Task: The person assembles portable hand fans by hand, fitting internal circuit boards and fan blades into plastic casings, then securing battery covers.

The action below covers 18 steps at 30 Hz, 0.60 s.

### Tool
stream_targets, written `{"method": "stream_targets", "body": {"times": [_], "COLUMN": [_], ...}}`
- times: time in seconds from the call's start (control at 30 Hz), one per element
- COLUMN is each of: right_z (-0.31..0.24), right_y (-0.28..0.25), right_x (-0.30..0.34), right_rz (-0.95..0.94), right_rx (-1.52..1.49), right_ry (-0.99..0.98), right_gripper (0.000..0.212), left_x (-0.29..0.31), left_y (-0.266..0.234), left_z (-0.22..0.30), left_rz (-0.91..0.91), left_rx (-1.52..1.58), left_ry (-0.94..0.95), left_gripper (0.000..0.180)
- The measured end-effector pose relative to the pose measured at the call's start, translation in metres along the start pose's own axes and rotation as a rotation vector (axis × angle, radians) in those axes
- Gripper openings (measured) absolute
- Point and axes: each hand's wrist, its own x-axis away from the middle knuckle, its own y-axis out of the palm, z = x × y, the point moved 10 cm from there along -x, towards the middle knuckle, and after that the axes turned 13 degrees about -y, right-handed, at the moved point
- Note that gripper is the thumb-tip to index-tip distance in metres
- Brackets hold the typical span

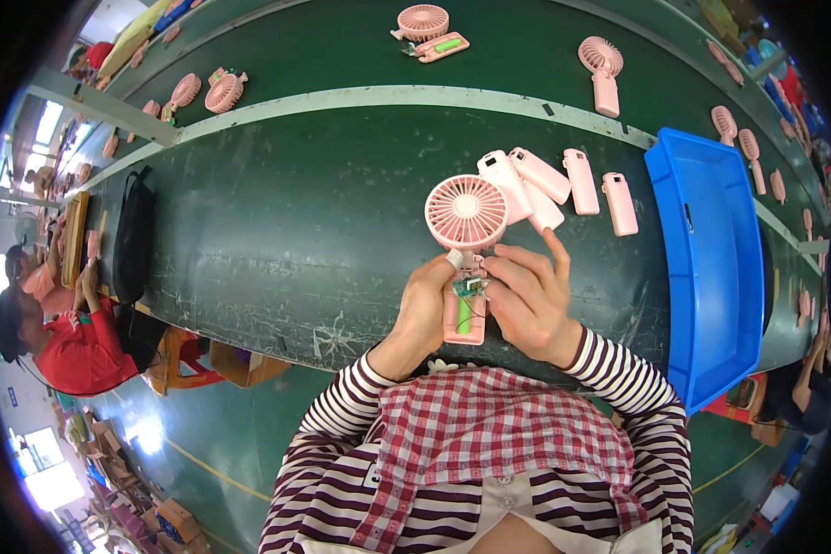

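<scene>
A pink handheld fan [466, 211] is in front of me, its round grille pointing away and its handle toward my body. The handle's back is off, showing a small green circuit board [472, 286], thin wires and a green battery [464, 316]. My left hand [422, 303] is closed around the left side of the handle, a white cover on its thumb tip. From the right, my right hand [529, 302] pinches at the neck by the board, its index finger raised. Several pink handle covers [579, 181] lie beyond my right hand.
A blue plastic bin [718, 277] stands to the right on the green workbench [277, 212]. Past a pale rail [342, 96] runs a green belt carrying more fans [601, 63]. At the left are a black bag [135, 235] and a co-worker in red [78, 349].
</scene>
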Motion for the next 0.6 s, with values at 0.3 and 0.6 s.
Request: {"method": "stream_targets", "body": {"times": [0.3, 0.6], "right_z": [-0.001, 0.003], "right_y": [0.006, 0.016], "right_x": [0.008, 0.002], "right_rz": [0.009, -0.092], "right_rx": [-0.066, -0.091], "right_ry": [-0.031, -0.008], "right_gripper": [0.011, 0.013], "left_x": [0.003, 0.007], "left_y": [-0.002, -0.006], "left_z": [0.008, 0.006], "left_rz": [0.022, 0.094], "left_rx": [-0.025, -0.064], "left_ry": [0.077, 0.102], "left_gripper": [0.028, 0.028]}}
